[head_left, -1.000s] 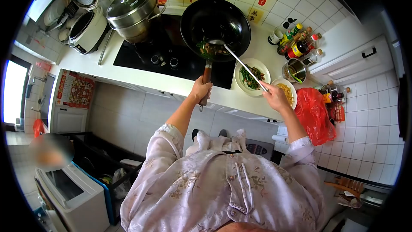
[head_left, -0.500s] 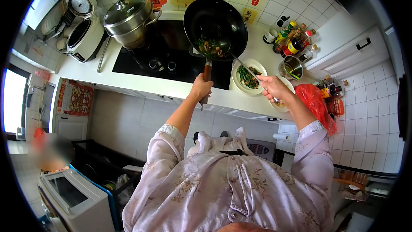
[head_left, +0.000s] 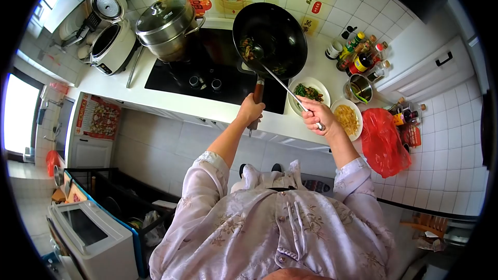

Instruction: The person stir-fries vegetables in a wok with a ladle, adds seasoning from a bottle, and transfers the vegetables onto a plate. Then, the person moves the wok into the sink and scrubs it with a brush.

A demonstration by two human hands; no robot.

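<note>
My left hand (head_left: 251, 111) is wrapped round the wooden handle (head_left: 259, 91) of a black wok (head_left: 285, 36), which is tilted over the right part of the black hob (head_left: 171, 80). In my right hand (head_left: 316, 115) is the long metal handle of a ladle (head_left: 277, 81); its bowl rests among green and brown food (head_left: 248, 49) at the wok's left side. Below that handle, a white plate (head_left: 324, 89) holds cooked greens and brown pieces. Just right of my right hand stands a plate of yellow shreds (head_left: 346, 115).
A lidded steel pot (head_left: 167, 31) stands on the hob's left, beside an open rice cooker (head_left: 111, 46). Several bottles (head_left: 360, 63) and a metal pot (head_left: 359, 89) stand at the right. A red plastic bag (head_left: 383, 142) lies beyond the yellow food.
The ladle's bowl has shifted left inside the wok, with food now gathered at the wok's left side. My right hand has turned and uncovered the plate of yellow shreds.
</note>
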